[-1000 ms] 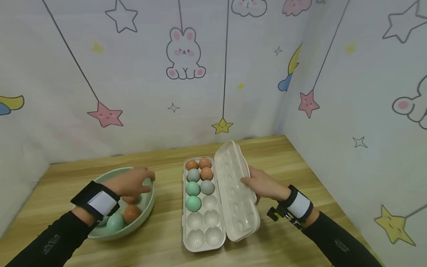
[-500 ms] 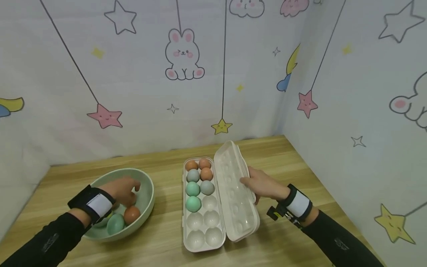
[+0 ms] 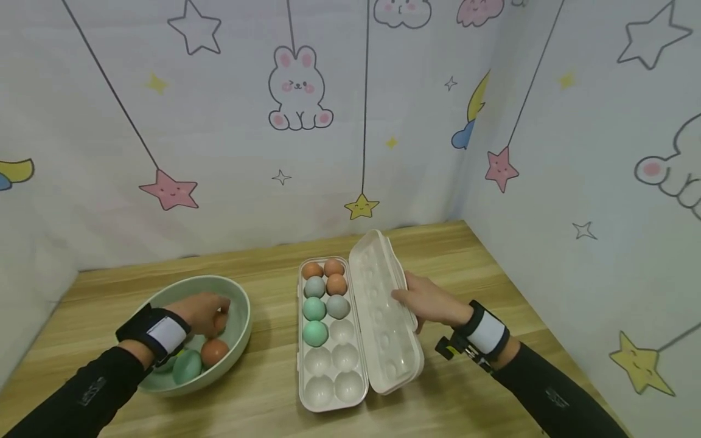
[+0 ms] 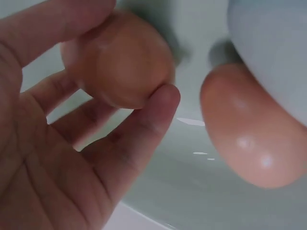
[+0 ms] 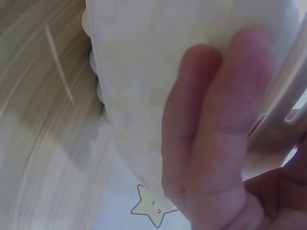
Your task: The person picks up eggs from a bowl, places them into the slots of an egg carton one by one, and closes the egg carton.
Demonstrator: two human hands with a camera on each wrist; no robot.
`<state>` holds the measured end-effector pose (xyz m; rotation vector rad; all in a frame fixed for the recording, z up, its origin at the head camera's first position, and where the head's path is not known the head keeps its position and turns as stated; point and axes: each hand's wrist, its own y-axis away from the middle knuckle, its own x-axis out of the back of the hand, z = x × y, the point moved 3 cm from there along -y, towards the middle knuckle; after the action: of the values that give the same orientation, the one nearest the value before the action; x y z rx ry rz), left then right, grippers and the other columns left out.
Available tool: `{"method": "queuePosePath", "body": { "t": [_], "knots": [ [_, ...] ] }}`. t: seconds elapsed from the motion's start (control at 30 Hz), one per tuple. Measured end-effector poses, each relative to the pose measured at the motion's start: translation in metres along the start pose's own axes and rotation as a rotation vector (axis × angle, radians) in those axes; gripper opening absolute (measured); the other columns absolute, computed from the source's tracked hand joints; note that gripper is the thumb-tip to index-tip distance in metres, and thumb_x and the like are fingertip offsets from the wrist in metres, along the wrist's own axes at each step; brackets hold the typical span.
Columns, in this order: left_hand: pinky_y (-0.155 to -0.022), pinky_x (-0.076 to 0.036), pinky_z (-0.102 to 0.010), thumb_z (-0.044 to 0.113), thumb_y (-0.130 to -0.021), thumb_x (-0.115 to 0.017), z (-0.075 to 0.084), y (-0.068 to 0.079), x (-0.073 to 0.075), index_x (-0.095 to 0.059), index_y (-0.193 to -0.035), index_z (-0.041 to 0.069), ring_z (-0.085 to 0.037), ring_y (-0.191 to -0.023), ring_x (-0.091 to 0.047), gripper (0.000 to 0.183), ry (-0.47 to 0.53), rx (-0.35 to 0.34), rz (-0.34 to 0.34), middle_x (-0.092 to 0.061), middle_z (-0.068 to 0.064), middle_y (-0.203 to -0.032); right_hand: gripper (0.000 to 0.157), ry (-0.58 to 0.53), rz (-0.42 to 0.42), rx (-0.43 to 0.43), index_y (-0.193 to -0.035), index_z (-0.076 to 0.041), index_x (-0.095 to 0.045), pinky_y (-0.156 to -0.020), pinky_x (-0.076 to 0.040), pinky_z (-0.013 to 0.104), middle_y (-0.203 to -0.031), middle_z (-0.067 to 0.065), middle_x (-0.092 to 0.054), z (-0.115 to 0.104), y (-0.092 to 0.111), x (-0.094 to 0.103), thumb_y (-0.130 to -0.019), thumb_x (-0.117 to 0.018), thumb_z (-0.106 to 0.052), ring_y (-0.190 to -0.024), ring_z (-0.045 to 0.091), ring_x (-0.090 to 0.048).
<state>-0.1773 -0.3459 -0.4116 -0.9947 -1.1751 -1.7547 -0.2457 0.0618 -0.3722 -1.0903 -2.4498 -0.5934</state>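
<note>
Inside the pale green bowl (image 3: 244,316), my left hand (image 3: 199,311) pinches a brown egg (image 4: 120,62) between thumb and fingers. Another brown egg (image 3: 214,351) and a teal egg (image 3: 187,366) lie near it in the bowl. My right hand (image 3: 435,301) grips the edge of the egg carton's lid (image 3: 386,340), which stands tilted up on the right; in the right wrist view two fingers press its outer side. The carton's tray (image 3: 334,389) holds brown, grey and green eggs in its far cups, while its near cups hold none.
Bowl and carton stand apart on a wood-grain table (image 3: 274,353). Behind and to the right, the table meets white fabric walls (image 3: 230,152) printed with stars and rabbits. Part of the bowl's contents is hidden under my left hand and wrist.
My left hand has gone from above the bowl's right rim leftward and down into the bowl, and has taken hold of a brown egg. The right hand and lid stay put.
</note>
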Motion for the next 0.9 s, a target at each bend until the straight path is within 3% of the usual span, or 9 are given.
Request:
{"method": "queuePosePath", "body": {
  "t": [0.2, 0.3, 0.53, 0.73, 0.9],
  "knots": [
    [-0.054, -0.036, -0.029, 0.001, -0.078, -0.056, 0.001, 0.004, -0.001, -0.047, -0.086, 0.011, -0.016, -0.061, -0.043, 0.015, 0.039, -0.002, 0.008, -0.045, 0.000, -0.070, 0.054, 0.001, -0.013, -0.006, -0.147, 0.006, -0.023, -0.046, -0.050, 0.044, -0.092, 0.018, -0.062, -0.002, 0.001, 0.000, -0.100, -0.038, -0.016, -0.065, 0.022, -0.066],
    [-0.056, -0.037, -0.030, 0.003, -0.078, -0.057, 0.001, 0.004, 0.002, -0.051, -0.092, 0.009, -0.016, -0.064, -0.044, 0.016, 0.022, -0.021, 0.000, -0.045, 0.000, -0.074, 0.054, 0.003, -0.014, 0.002, -0.146, 0.007, -0.025, -0.046, -0.049, 0.044, -0.091, 0.017, -0.062, -0.003, 0.002, 0.000, -0.100, -0.039, -0.016, -0.065, 0.022, -0.066],
    [-0.060, -0.038, -0.029, -0.001, -0.076, -0.064, 0.008, 0.009, 0.021, -0.058, -0.091, 0.010, -0.013, -0.068, -0.041, 0.020, -0.102, -0.162, 0.074, -0.044, 0.002, -0.077, 0.054, 0.007, -0.009, 0.010, -0.146, 0.007, -0.024, -0.045, -0.050, 0.041, -0.093, 0.018, -0.061, -0.002, 0.001, 0.000, -0.100, -0.038, -0.015, -0.066, 0.023, -0.066],
    [-0.059, -0.034, -0.027, -0.004, -0.076, -0.061, 0.026, 0.013, 0.038, -0.056, -0.095, 0.011, -0.013, -0.068, -0.039, 0.025, -0.047, -0.197, 0.140, -0.039, 0.001, -0.077, 0.054, -0.002, -0.011, -0.009, -0.147, 0.006, -0.023, -0.045, -0.050, 0.041, -0.096, 0.019, -0.061, 0.000, 0.002, 0.000, -0.100, -0.038, -0.015, -0.068, 0.023, -0.066],
    [-0.061, -0.036, -0.028, -0.003, -0.078, -0.058, 0.056, 0.018, 0.055, -0.057, -0.100, 0.008, -0.013, -0.070, -0.039, 0.025, 0.003, -0.247, 0.215, -0.039, 0.001, -0.078, 0.053, -0.005, -0.013, 0.008, -0.146, 0.008, -0.026, -0.045, -0.050, 0.041, -0.092, 0.018, -0.062, -0.001, 0.000, 0.000, -0.100, -0.038, -0.015, -0.066, 0.024, -0.066]
  ]
}}
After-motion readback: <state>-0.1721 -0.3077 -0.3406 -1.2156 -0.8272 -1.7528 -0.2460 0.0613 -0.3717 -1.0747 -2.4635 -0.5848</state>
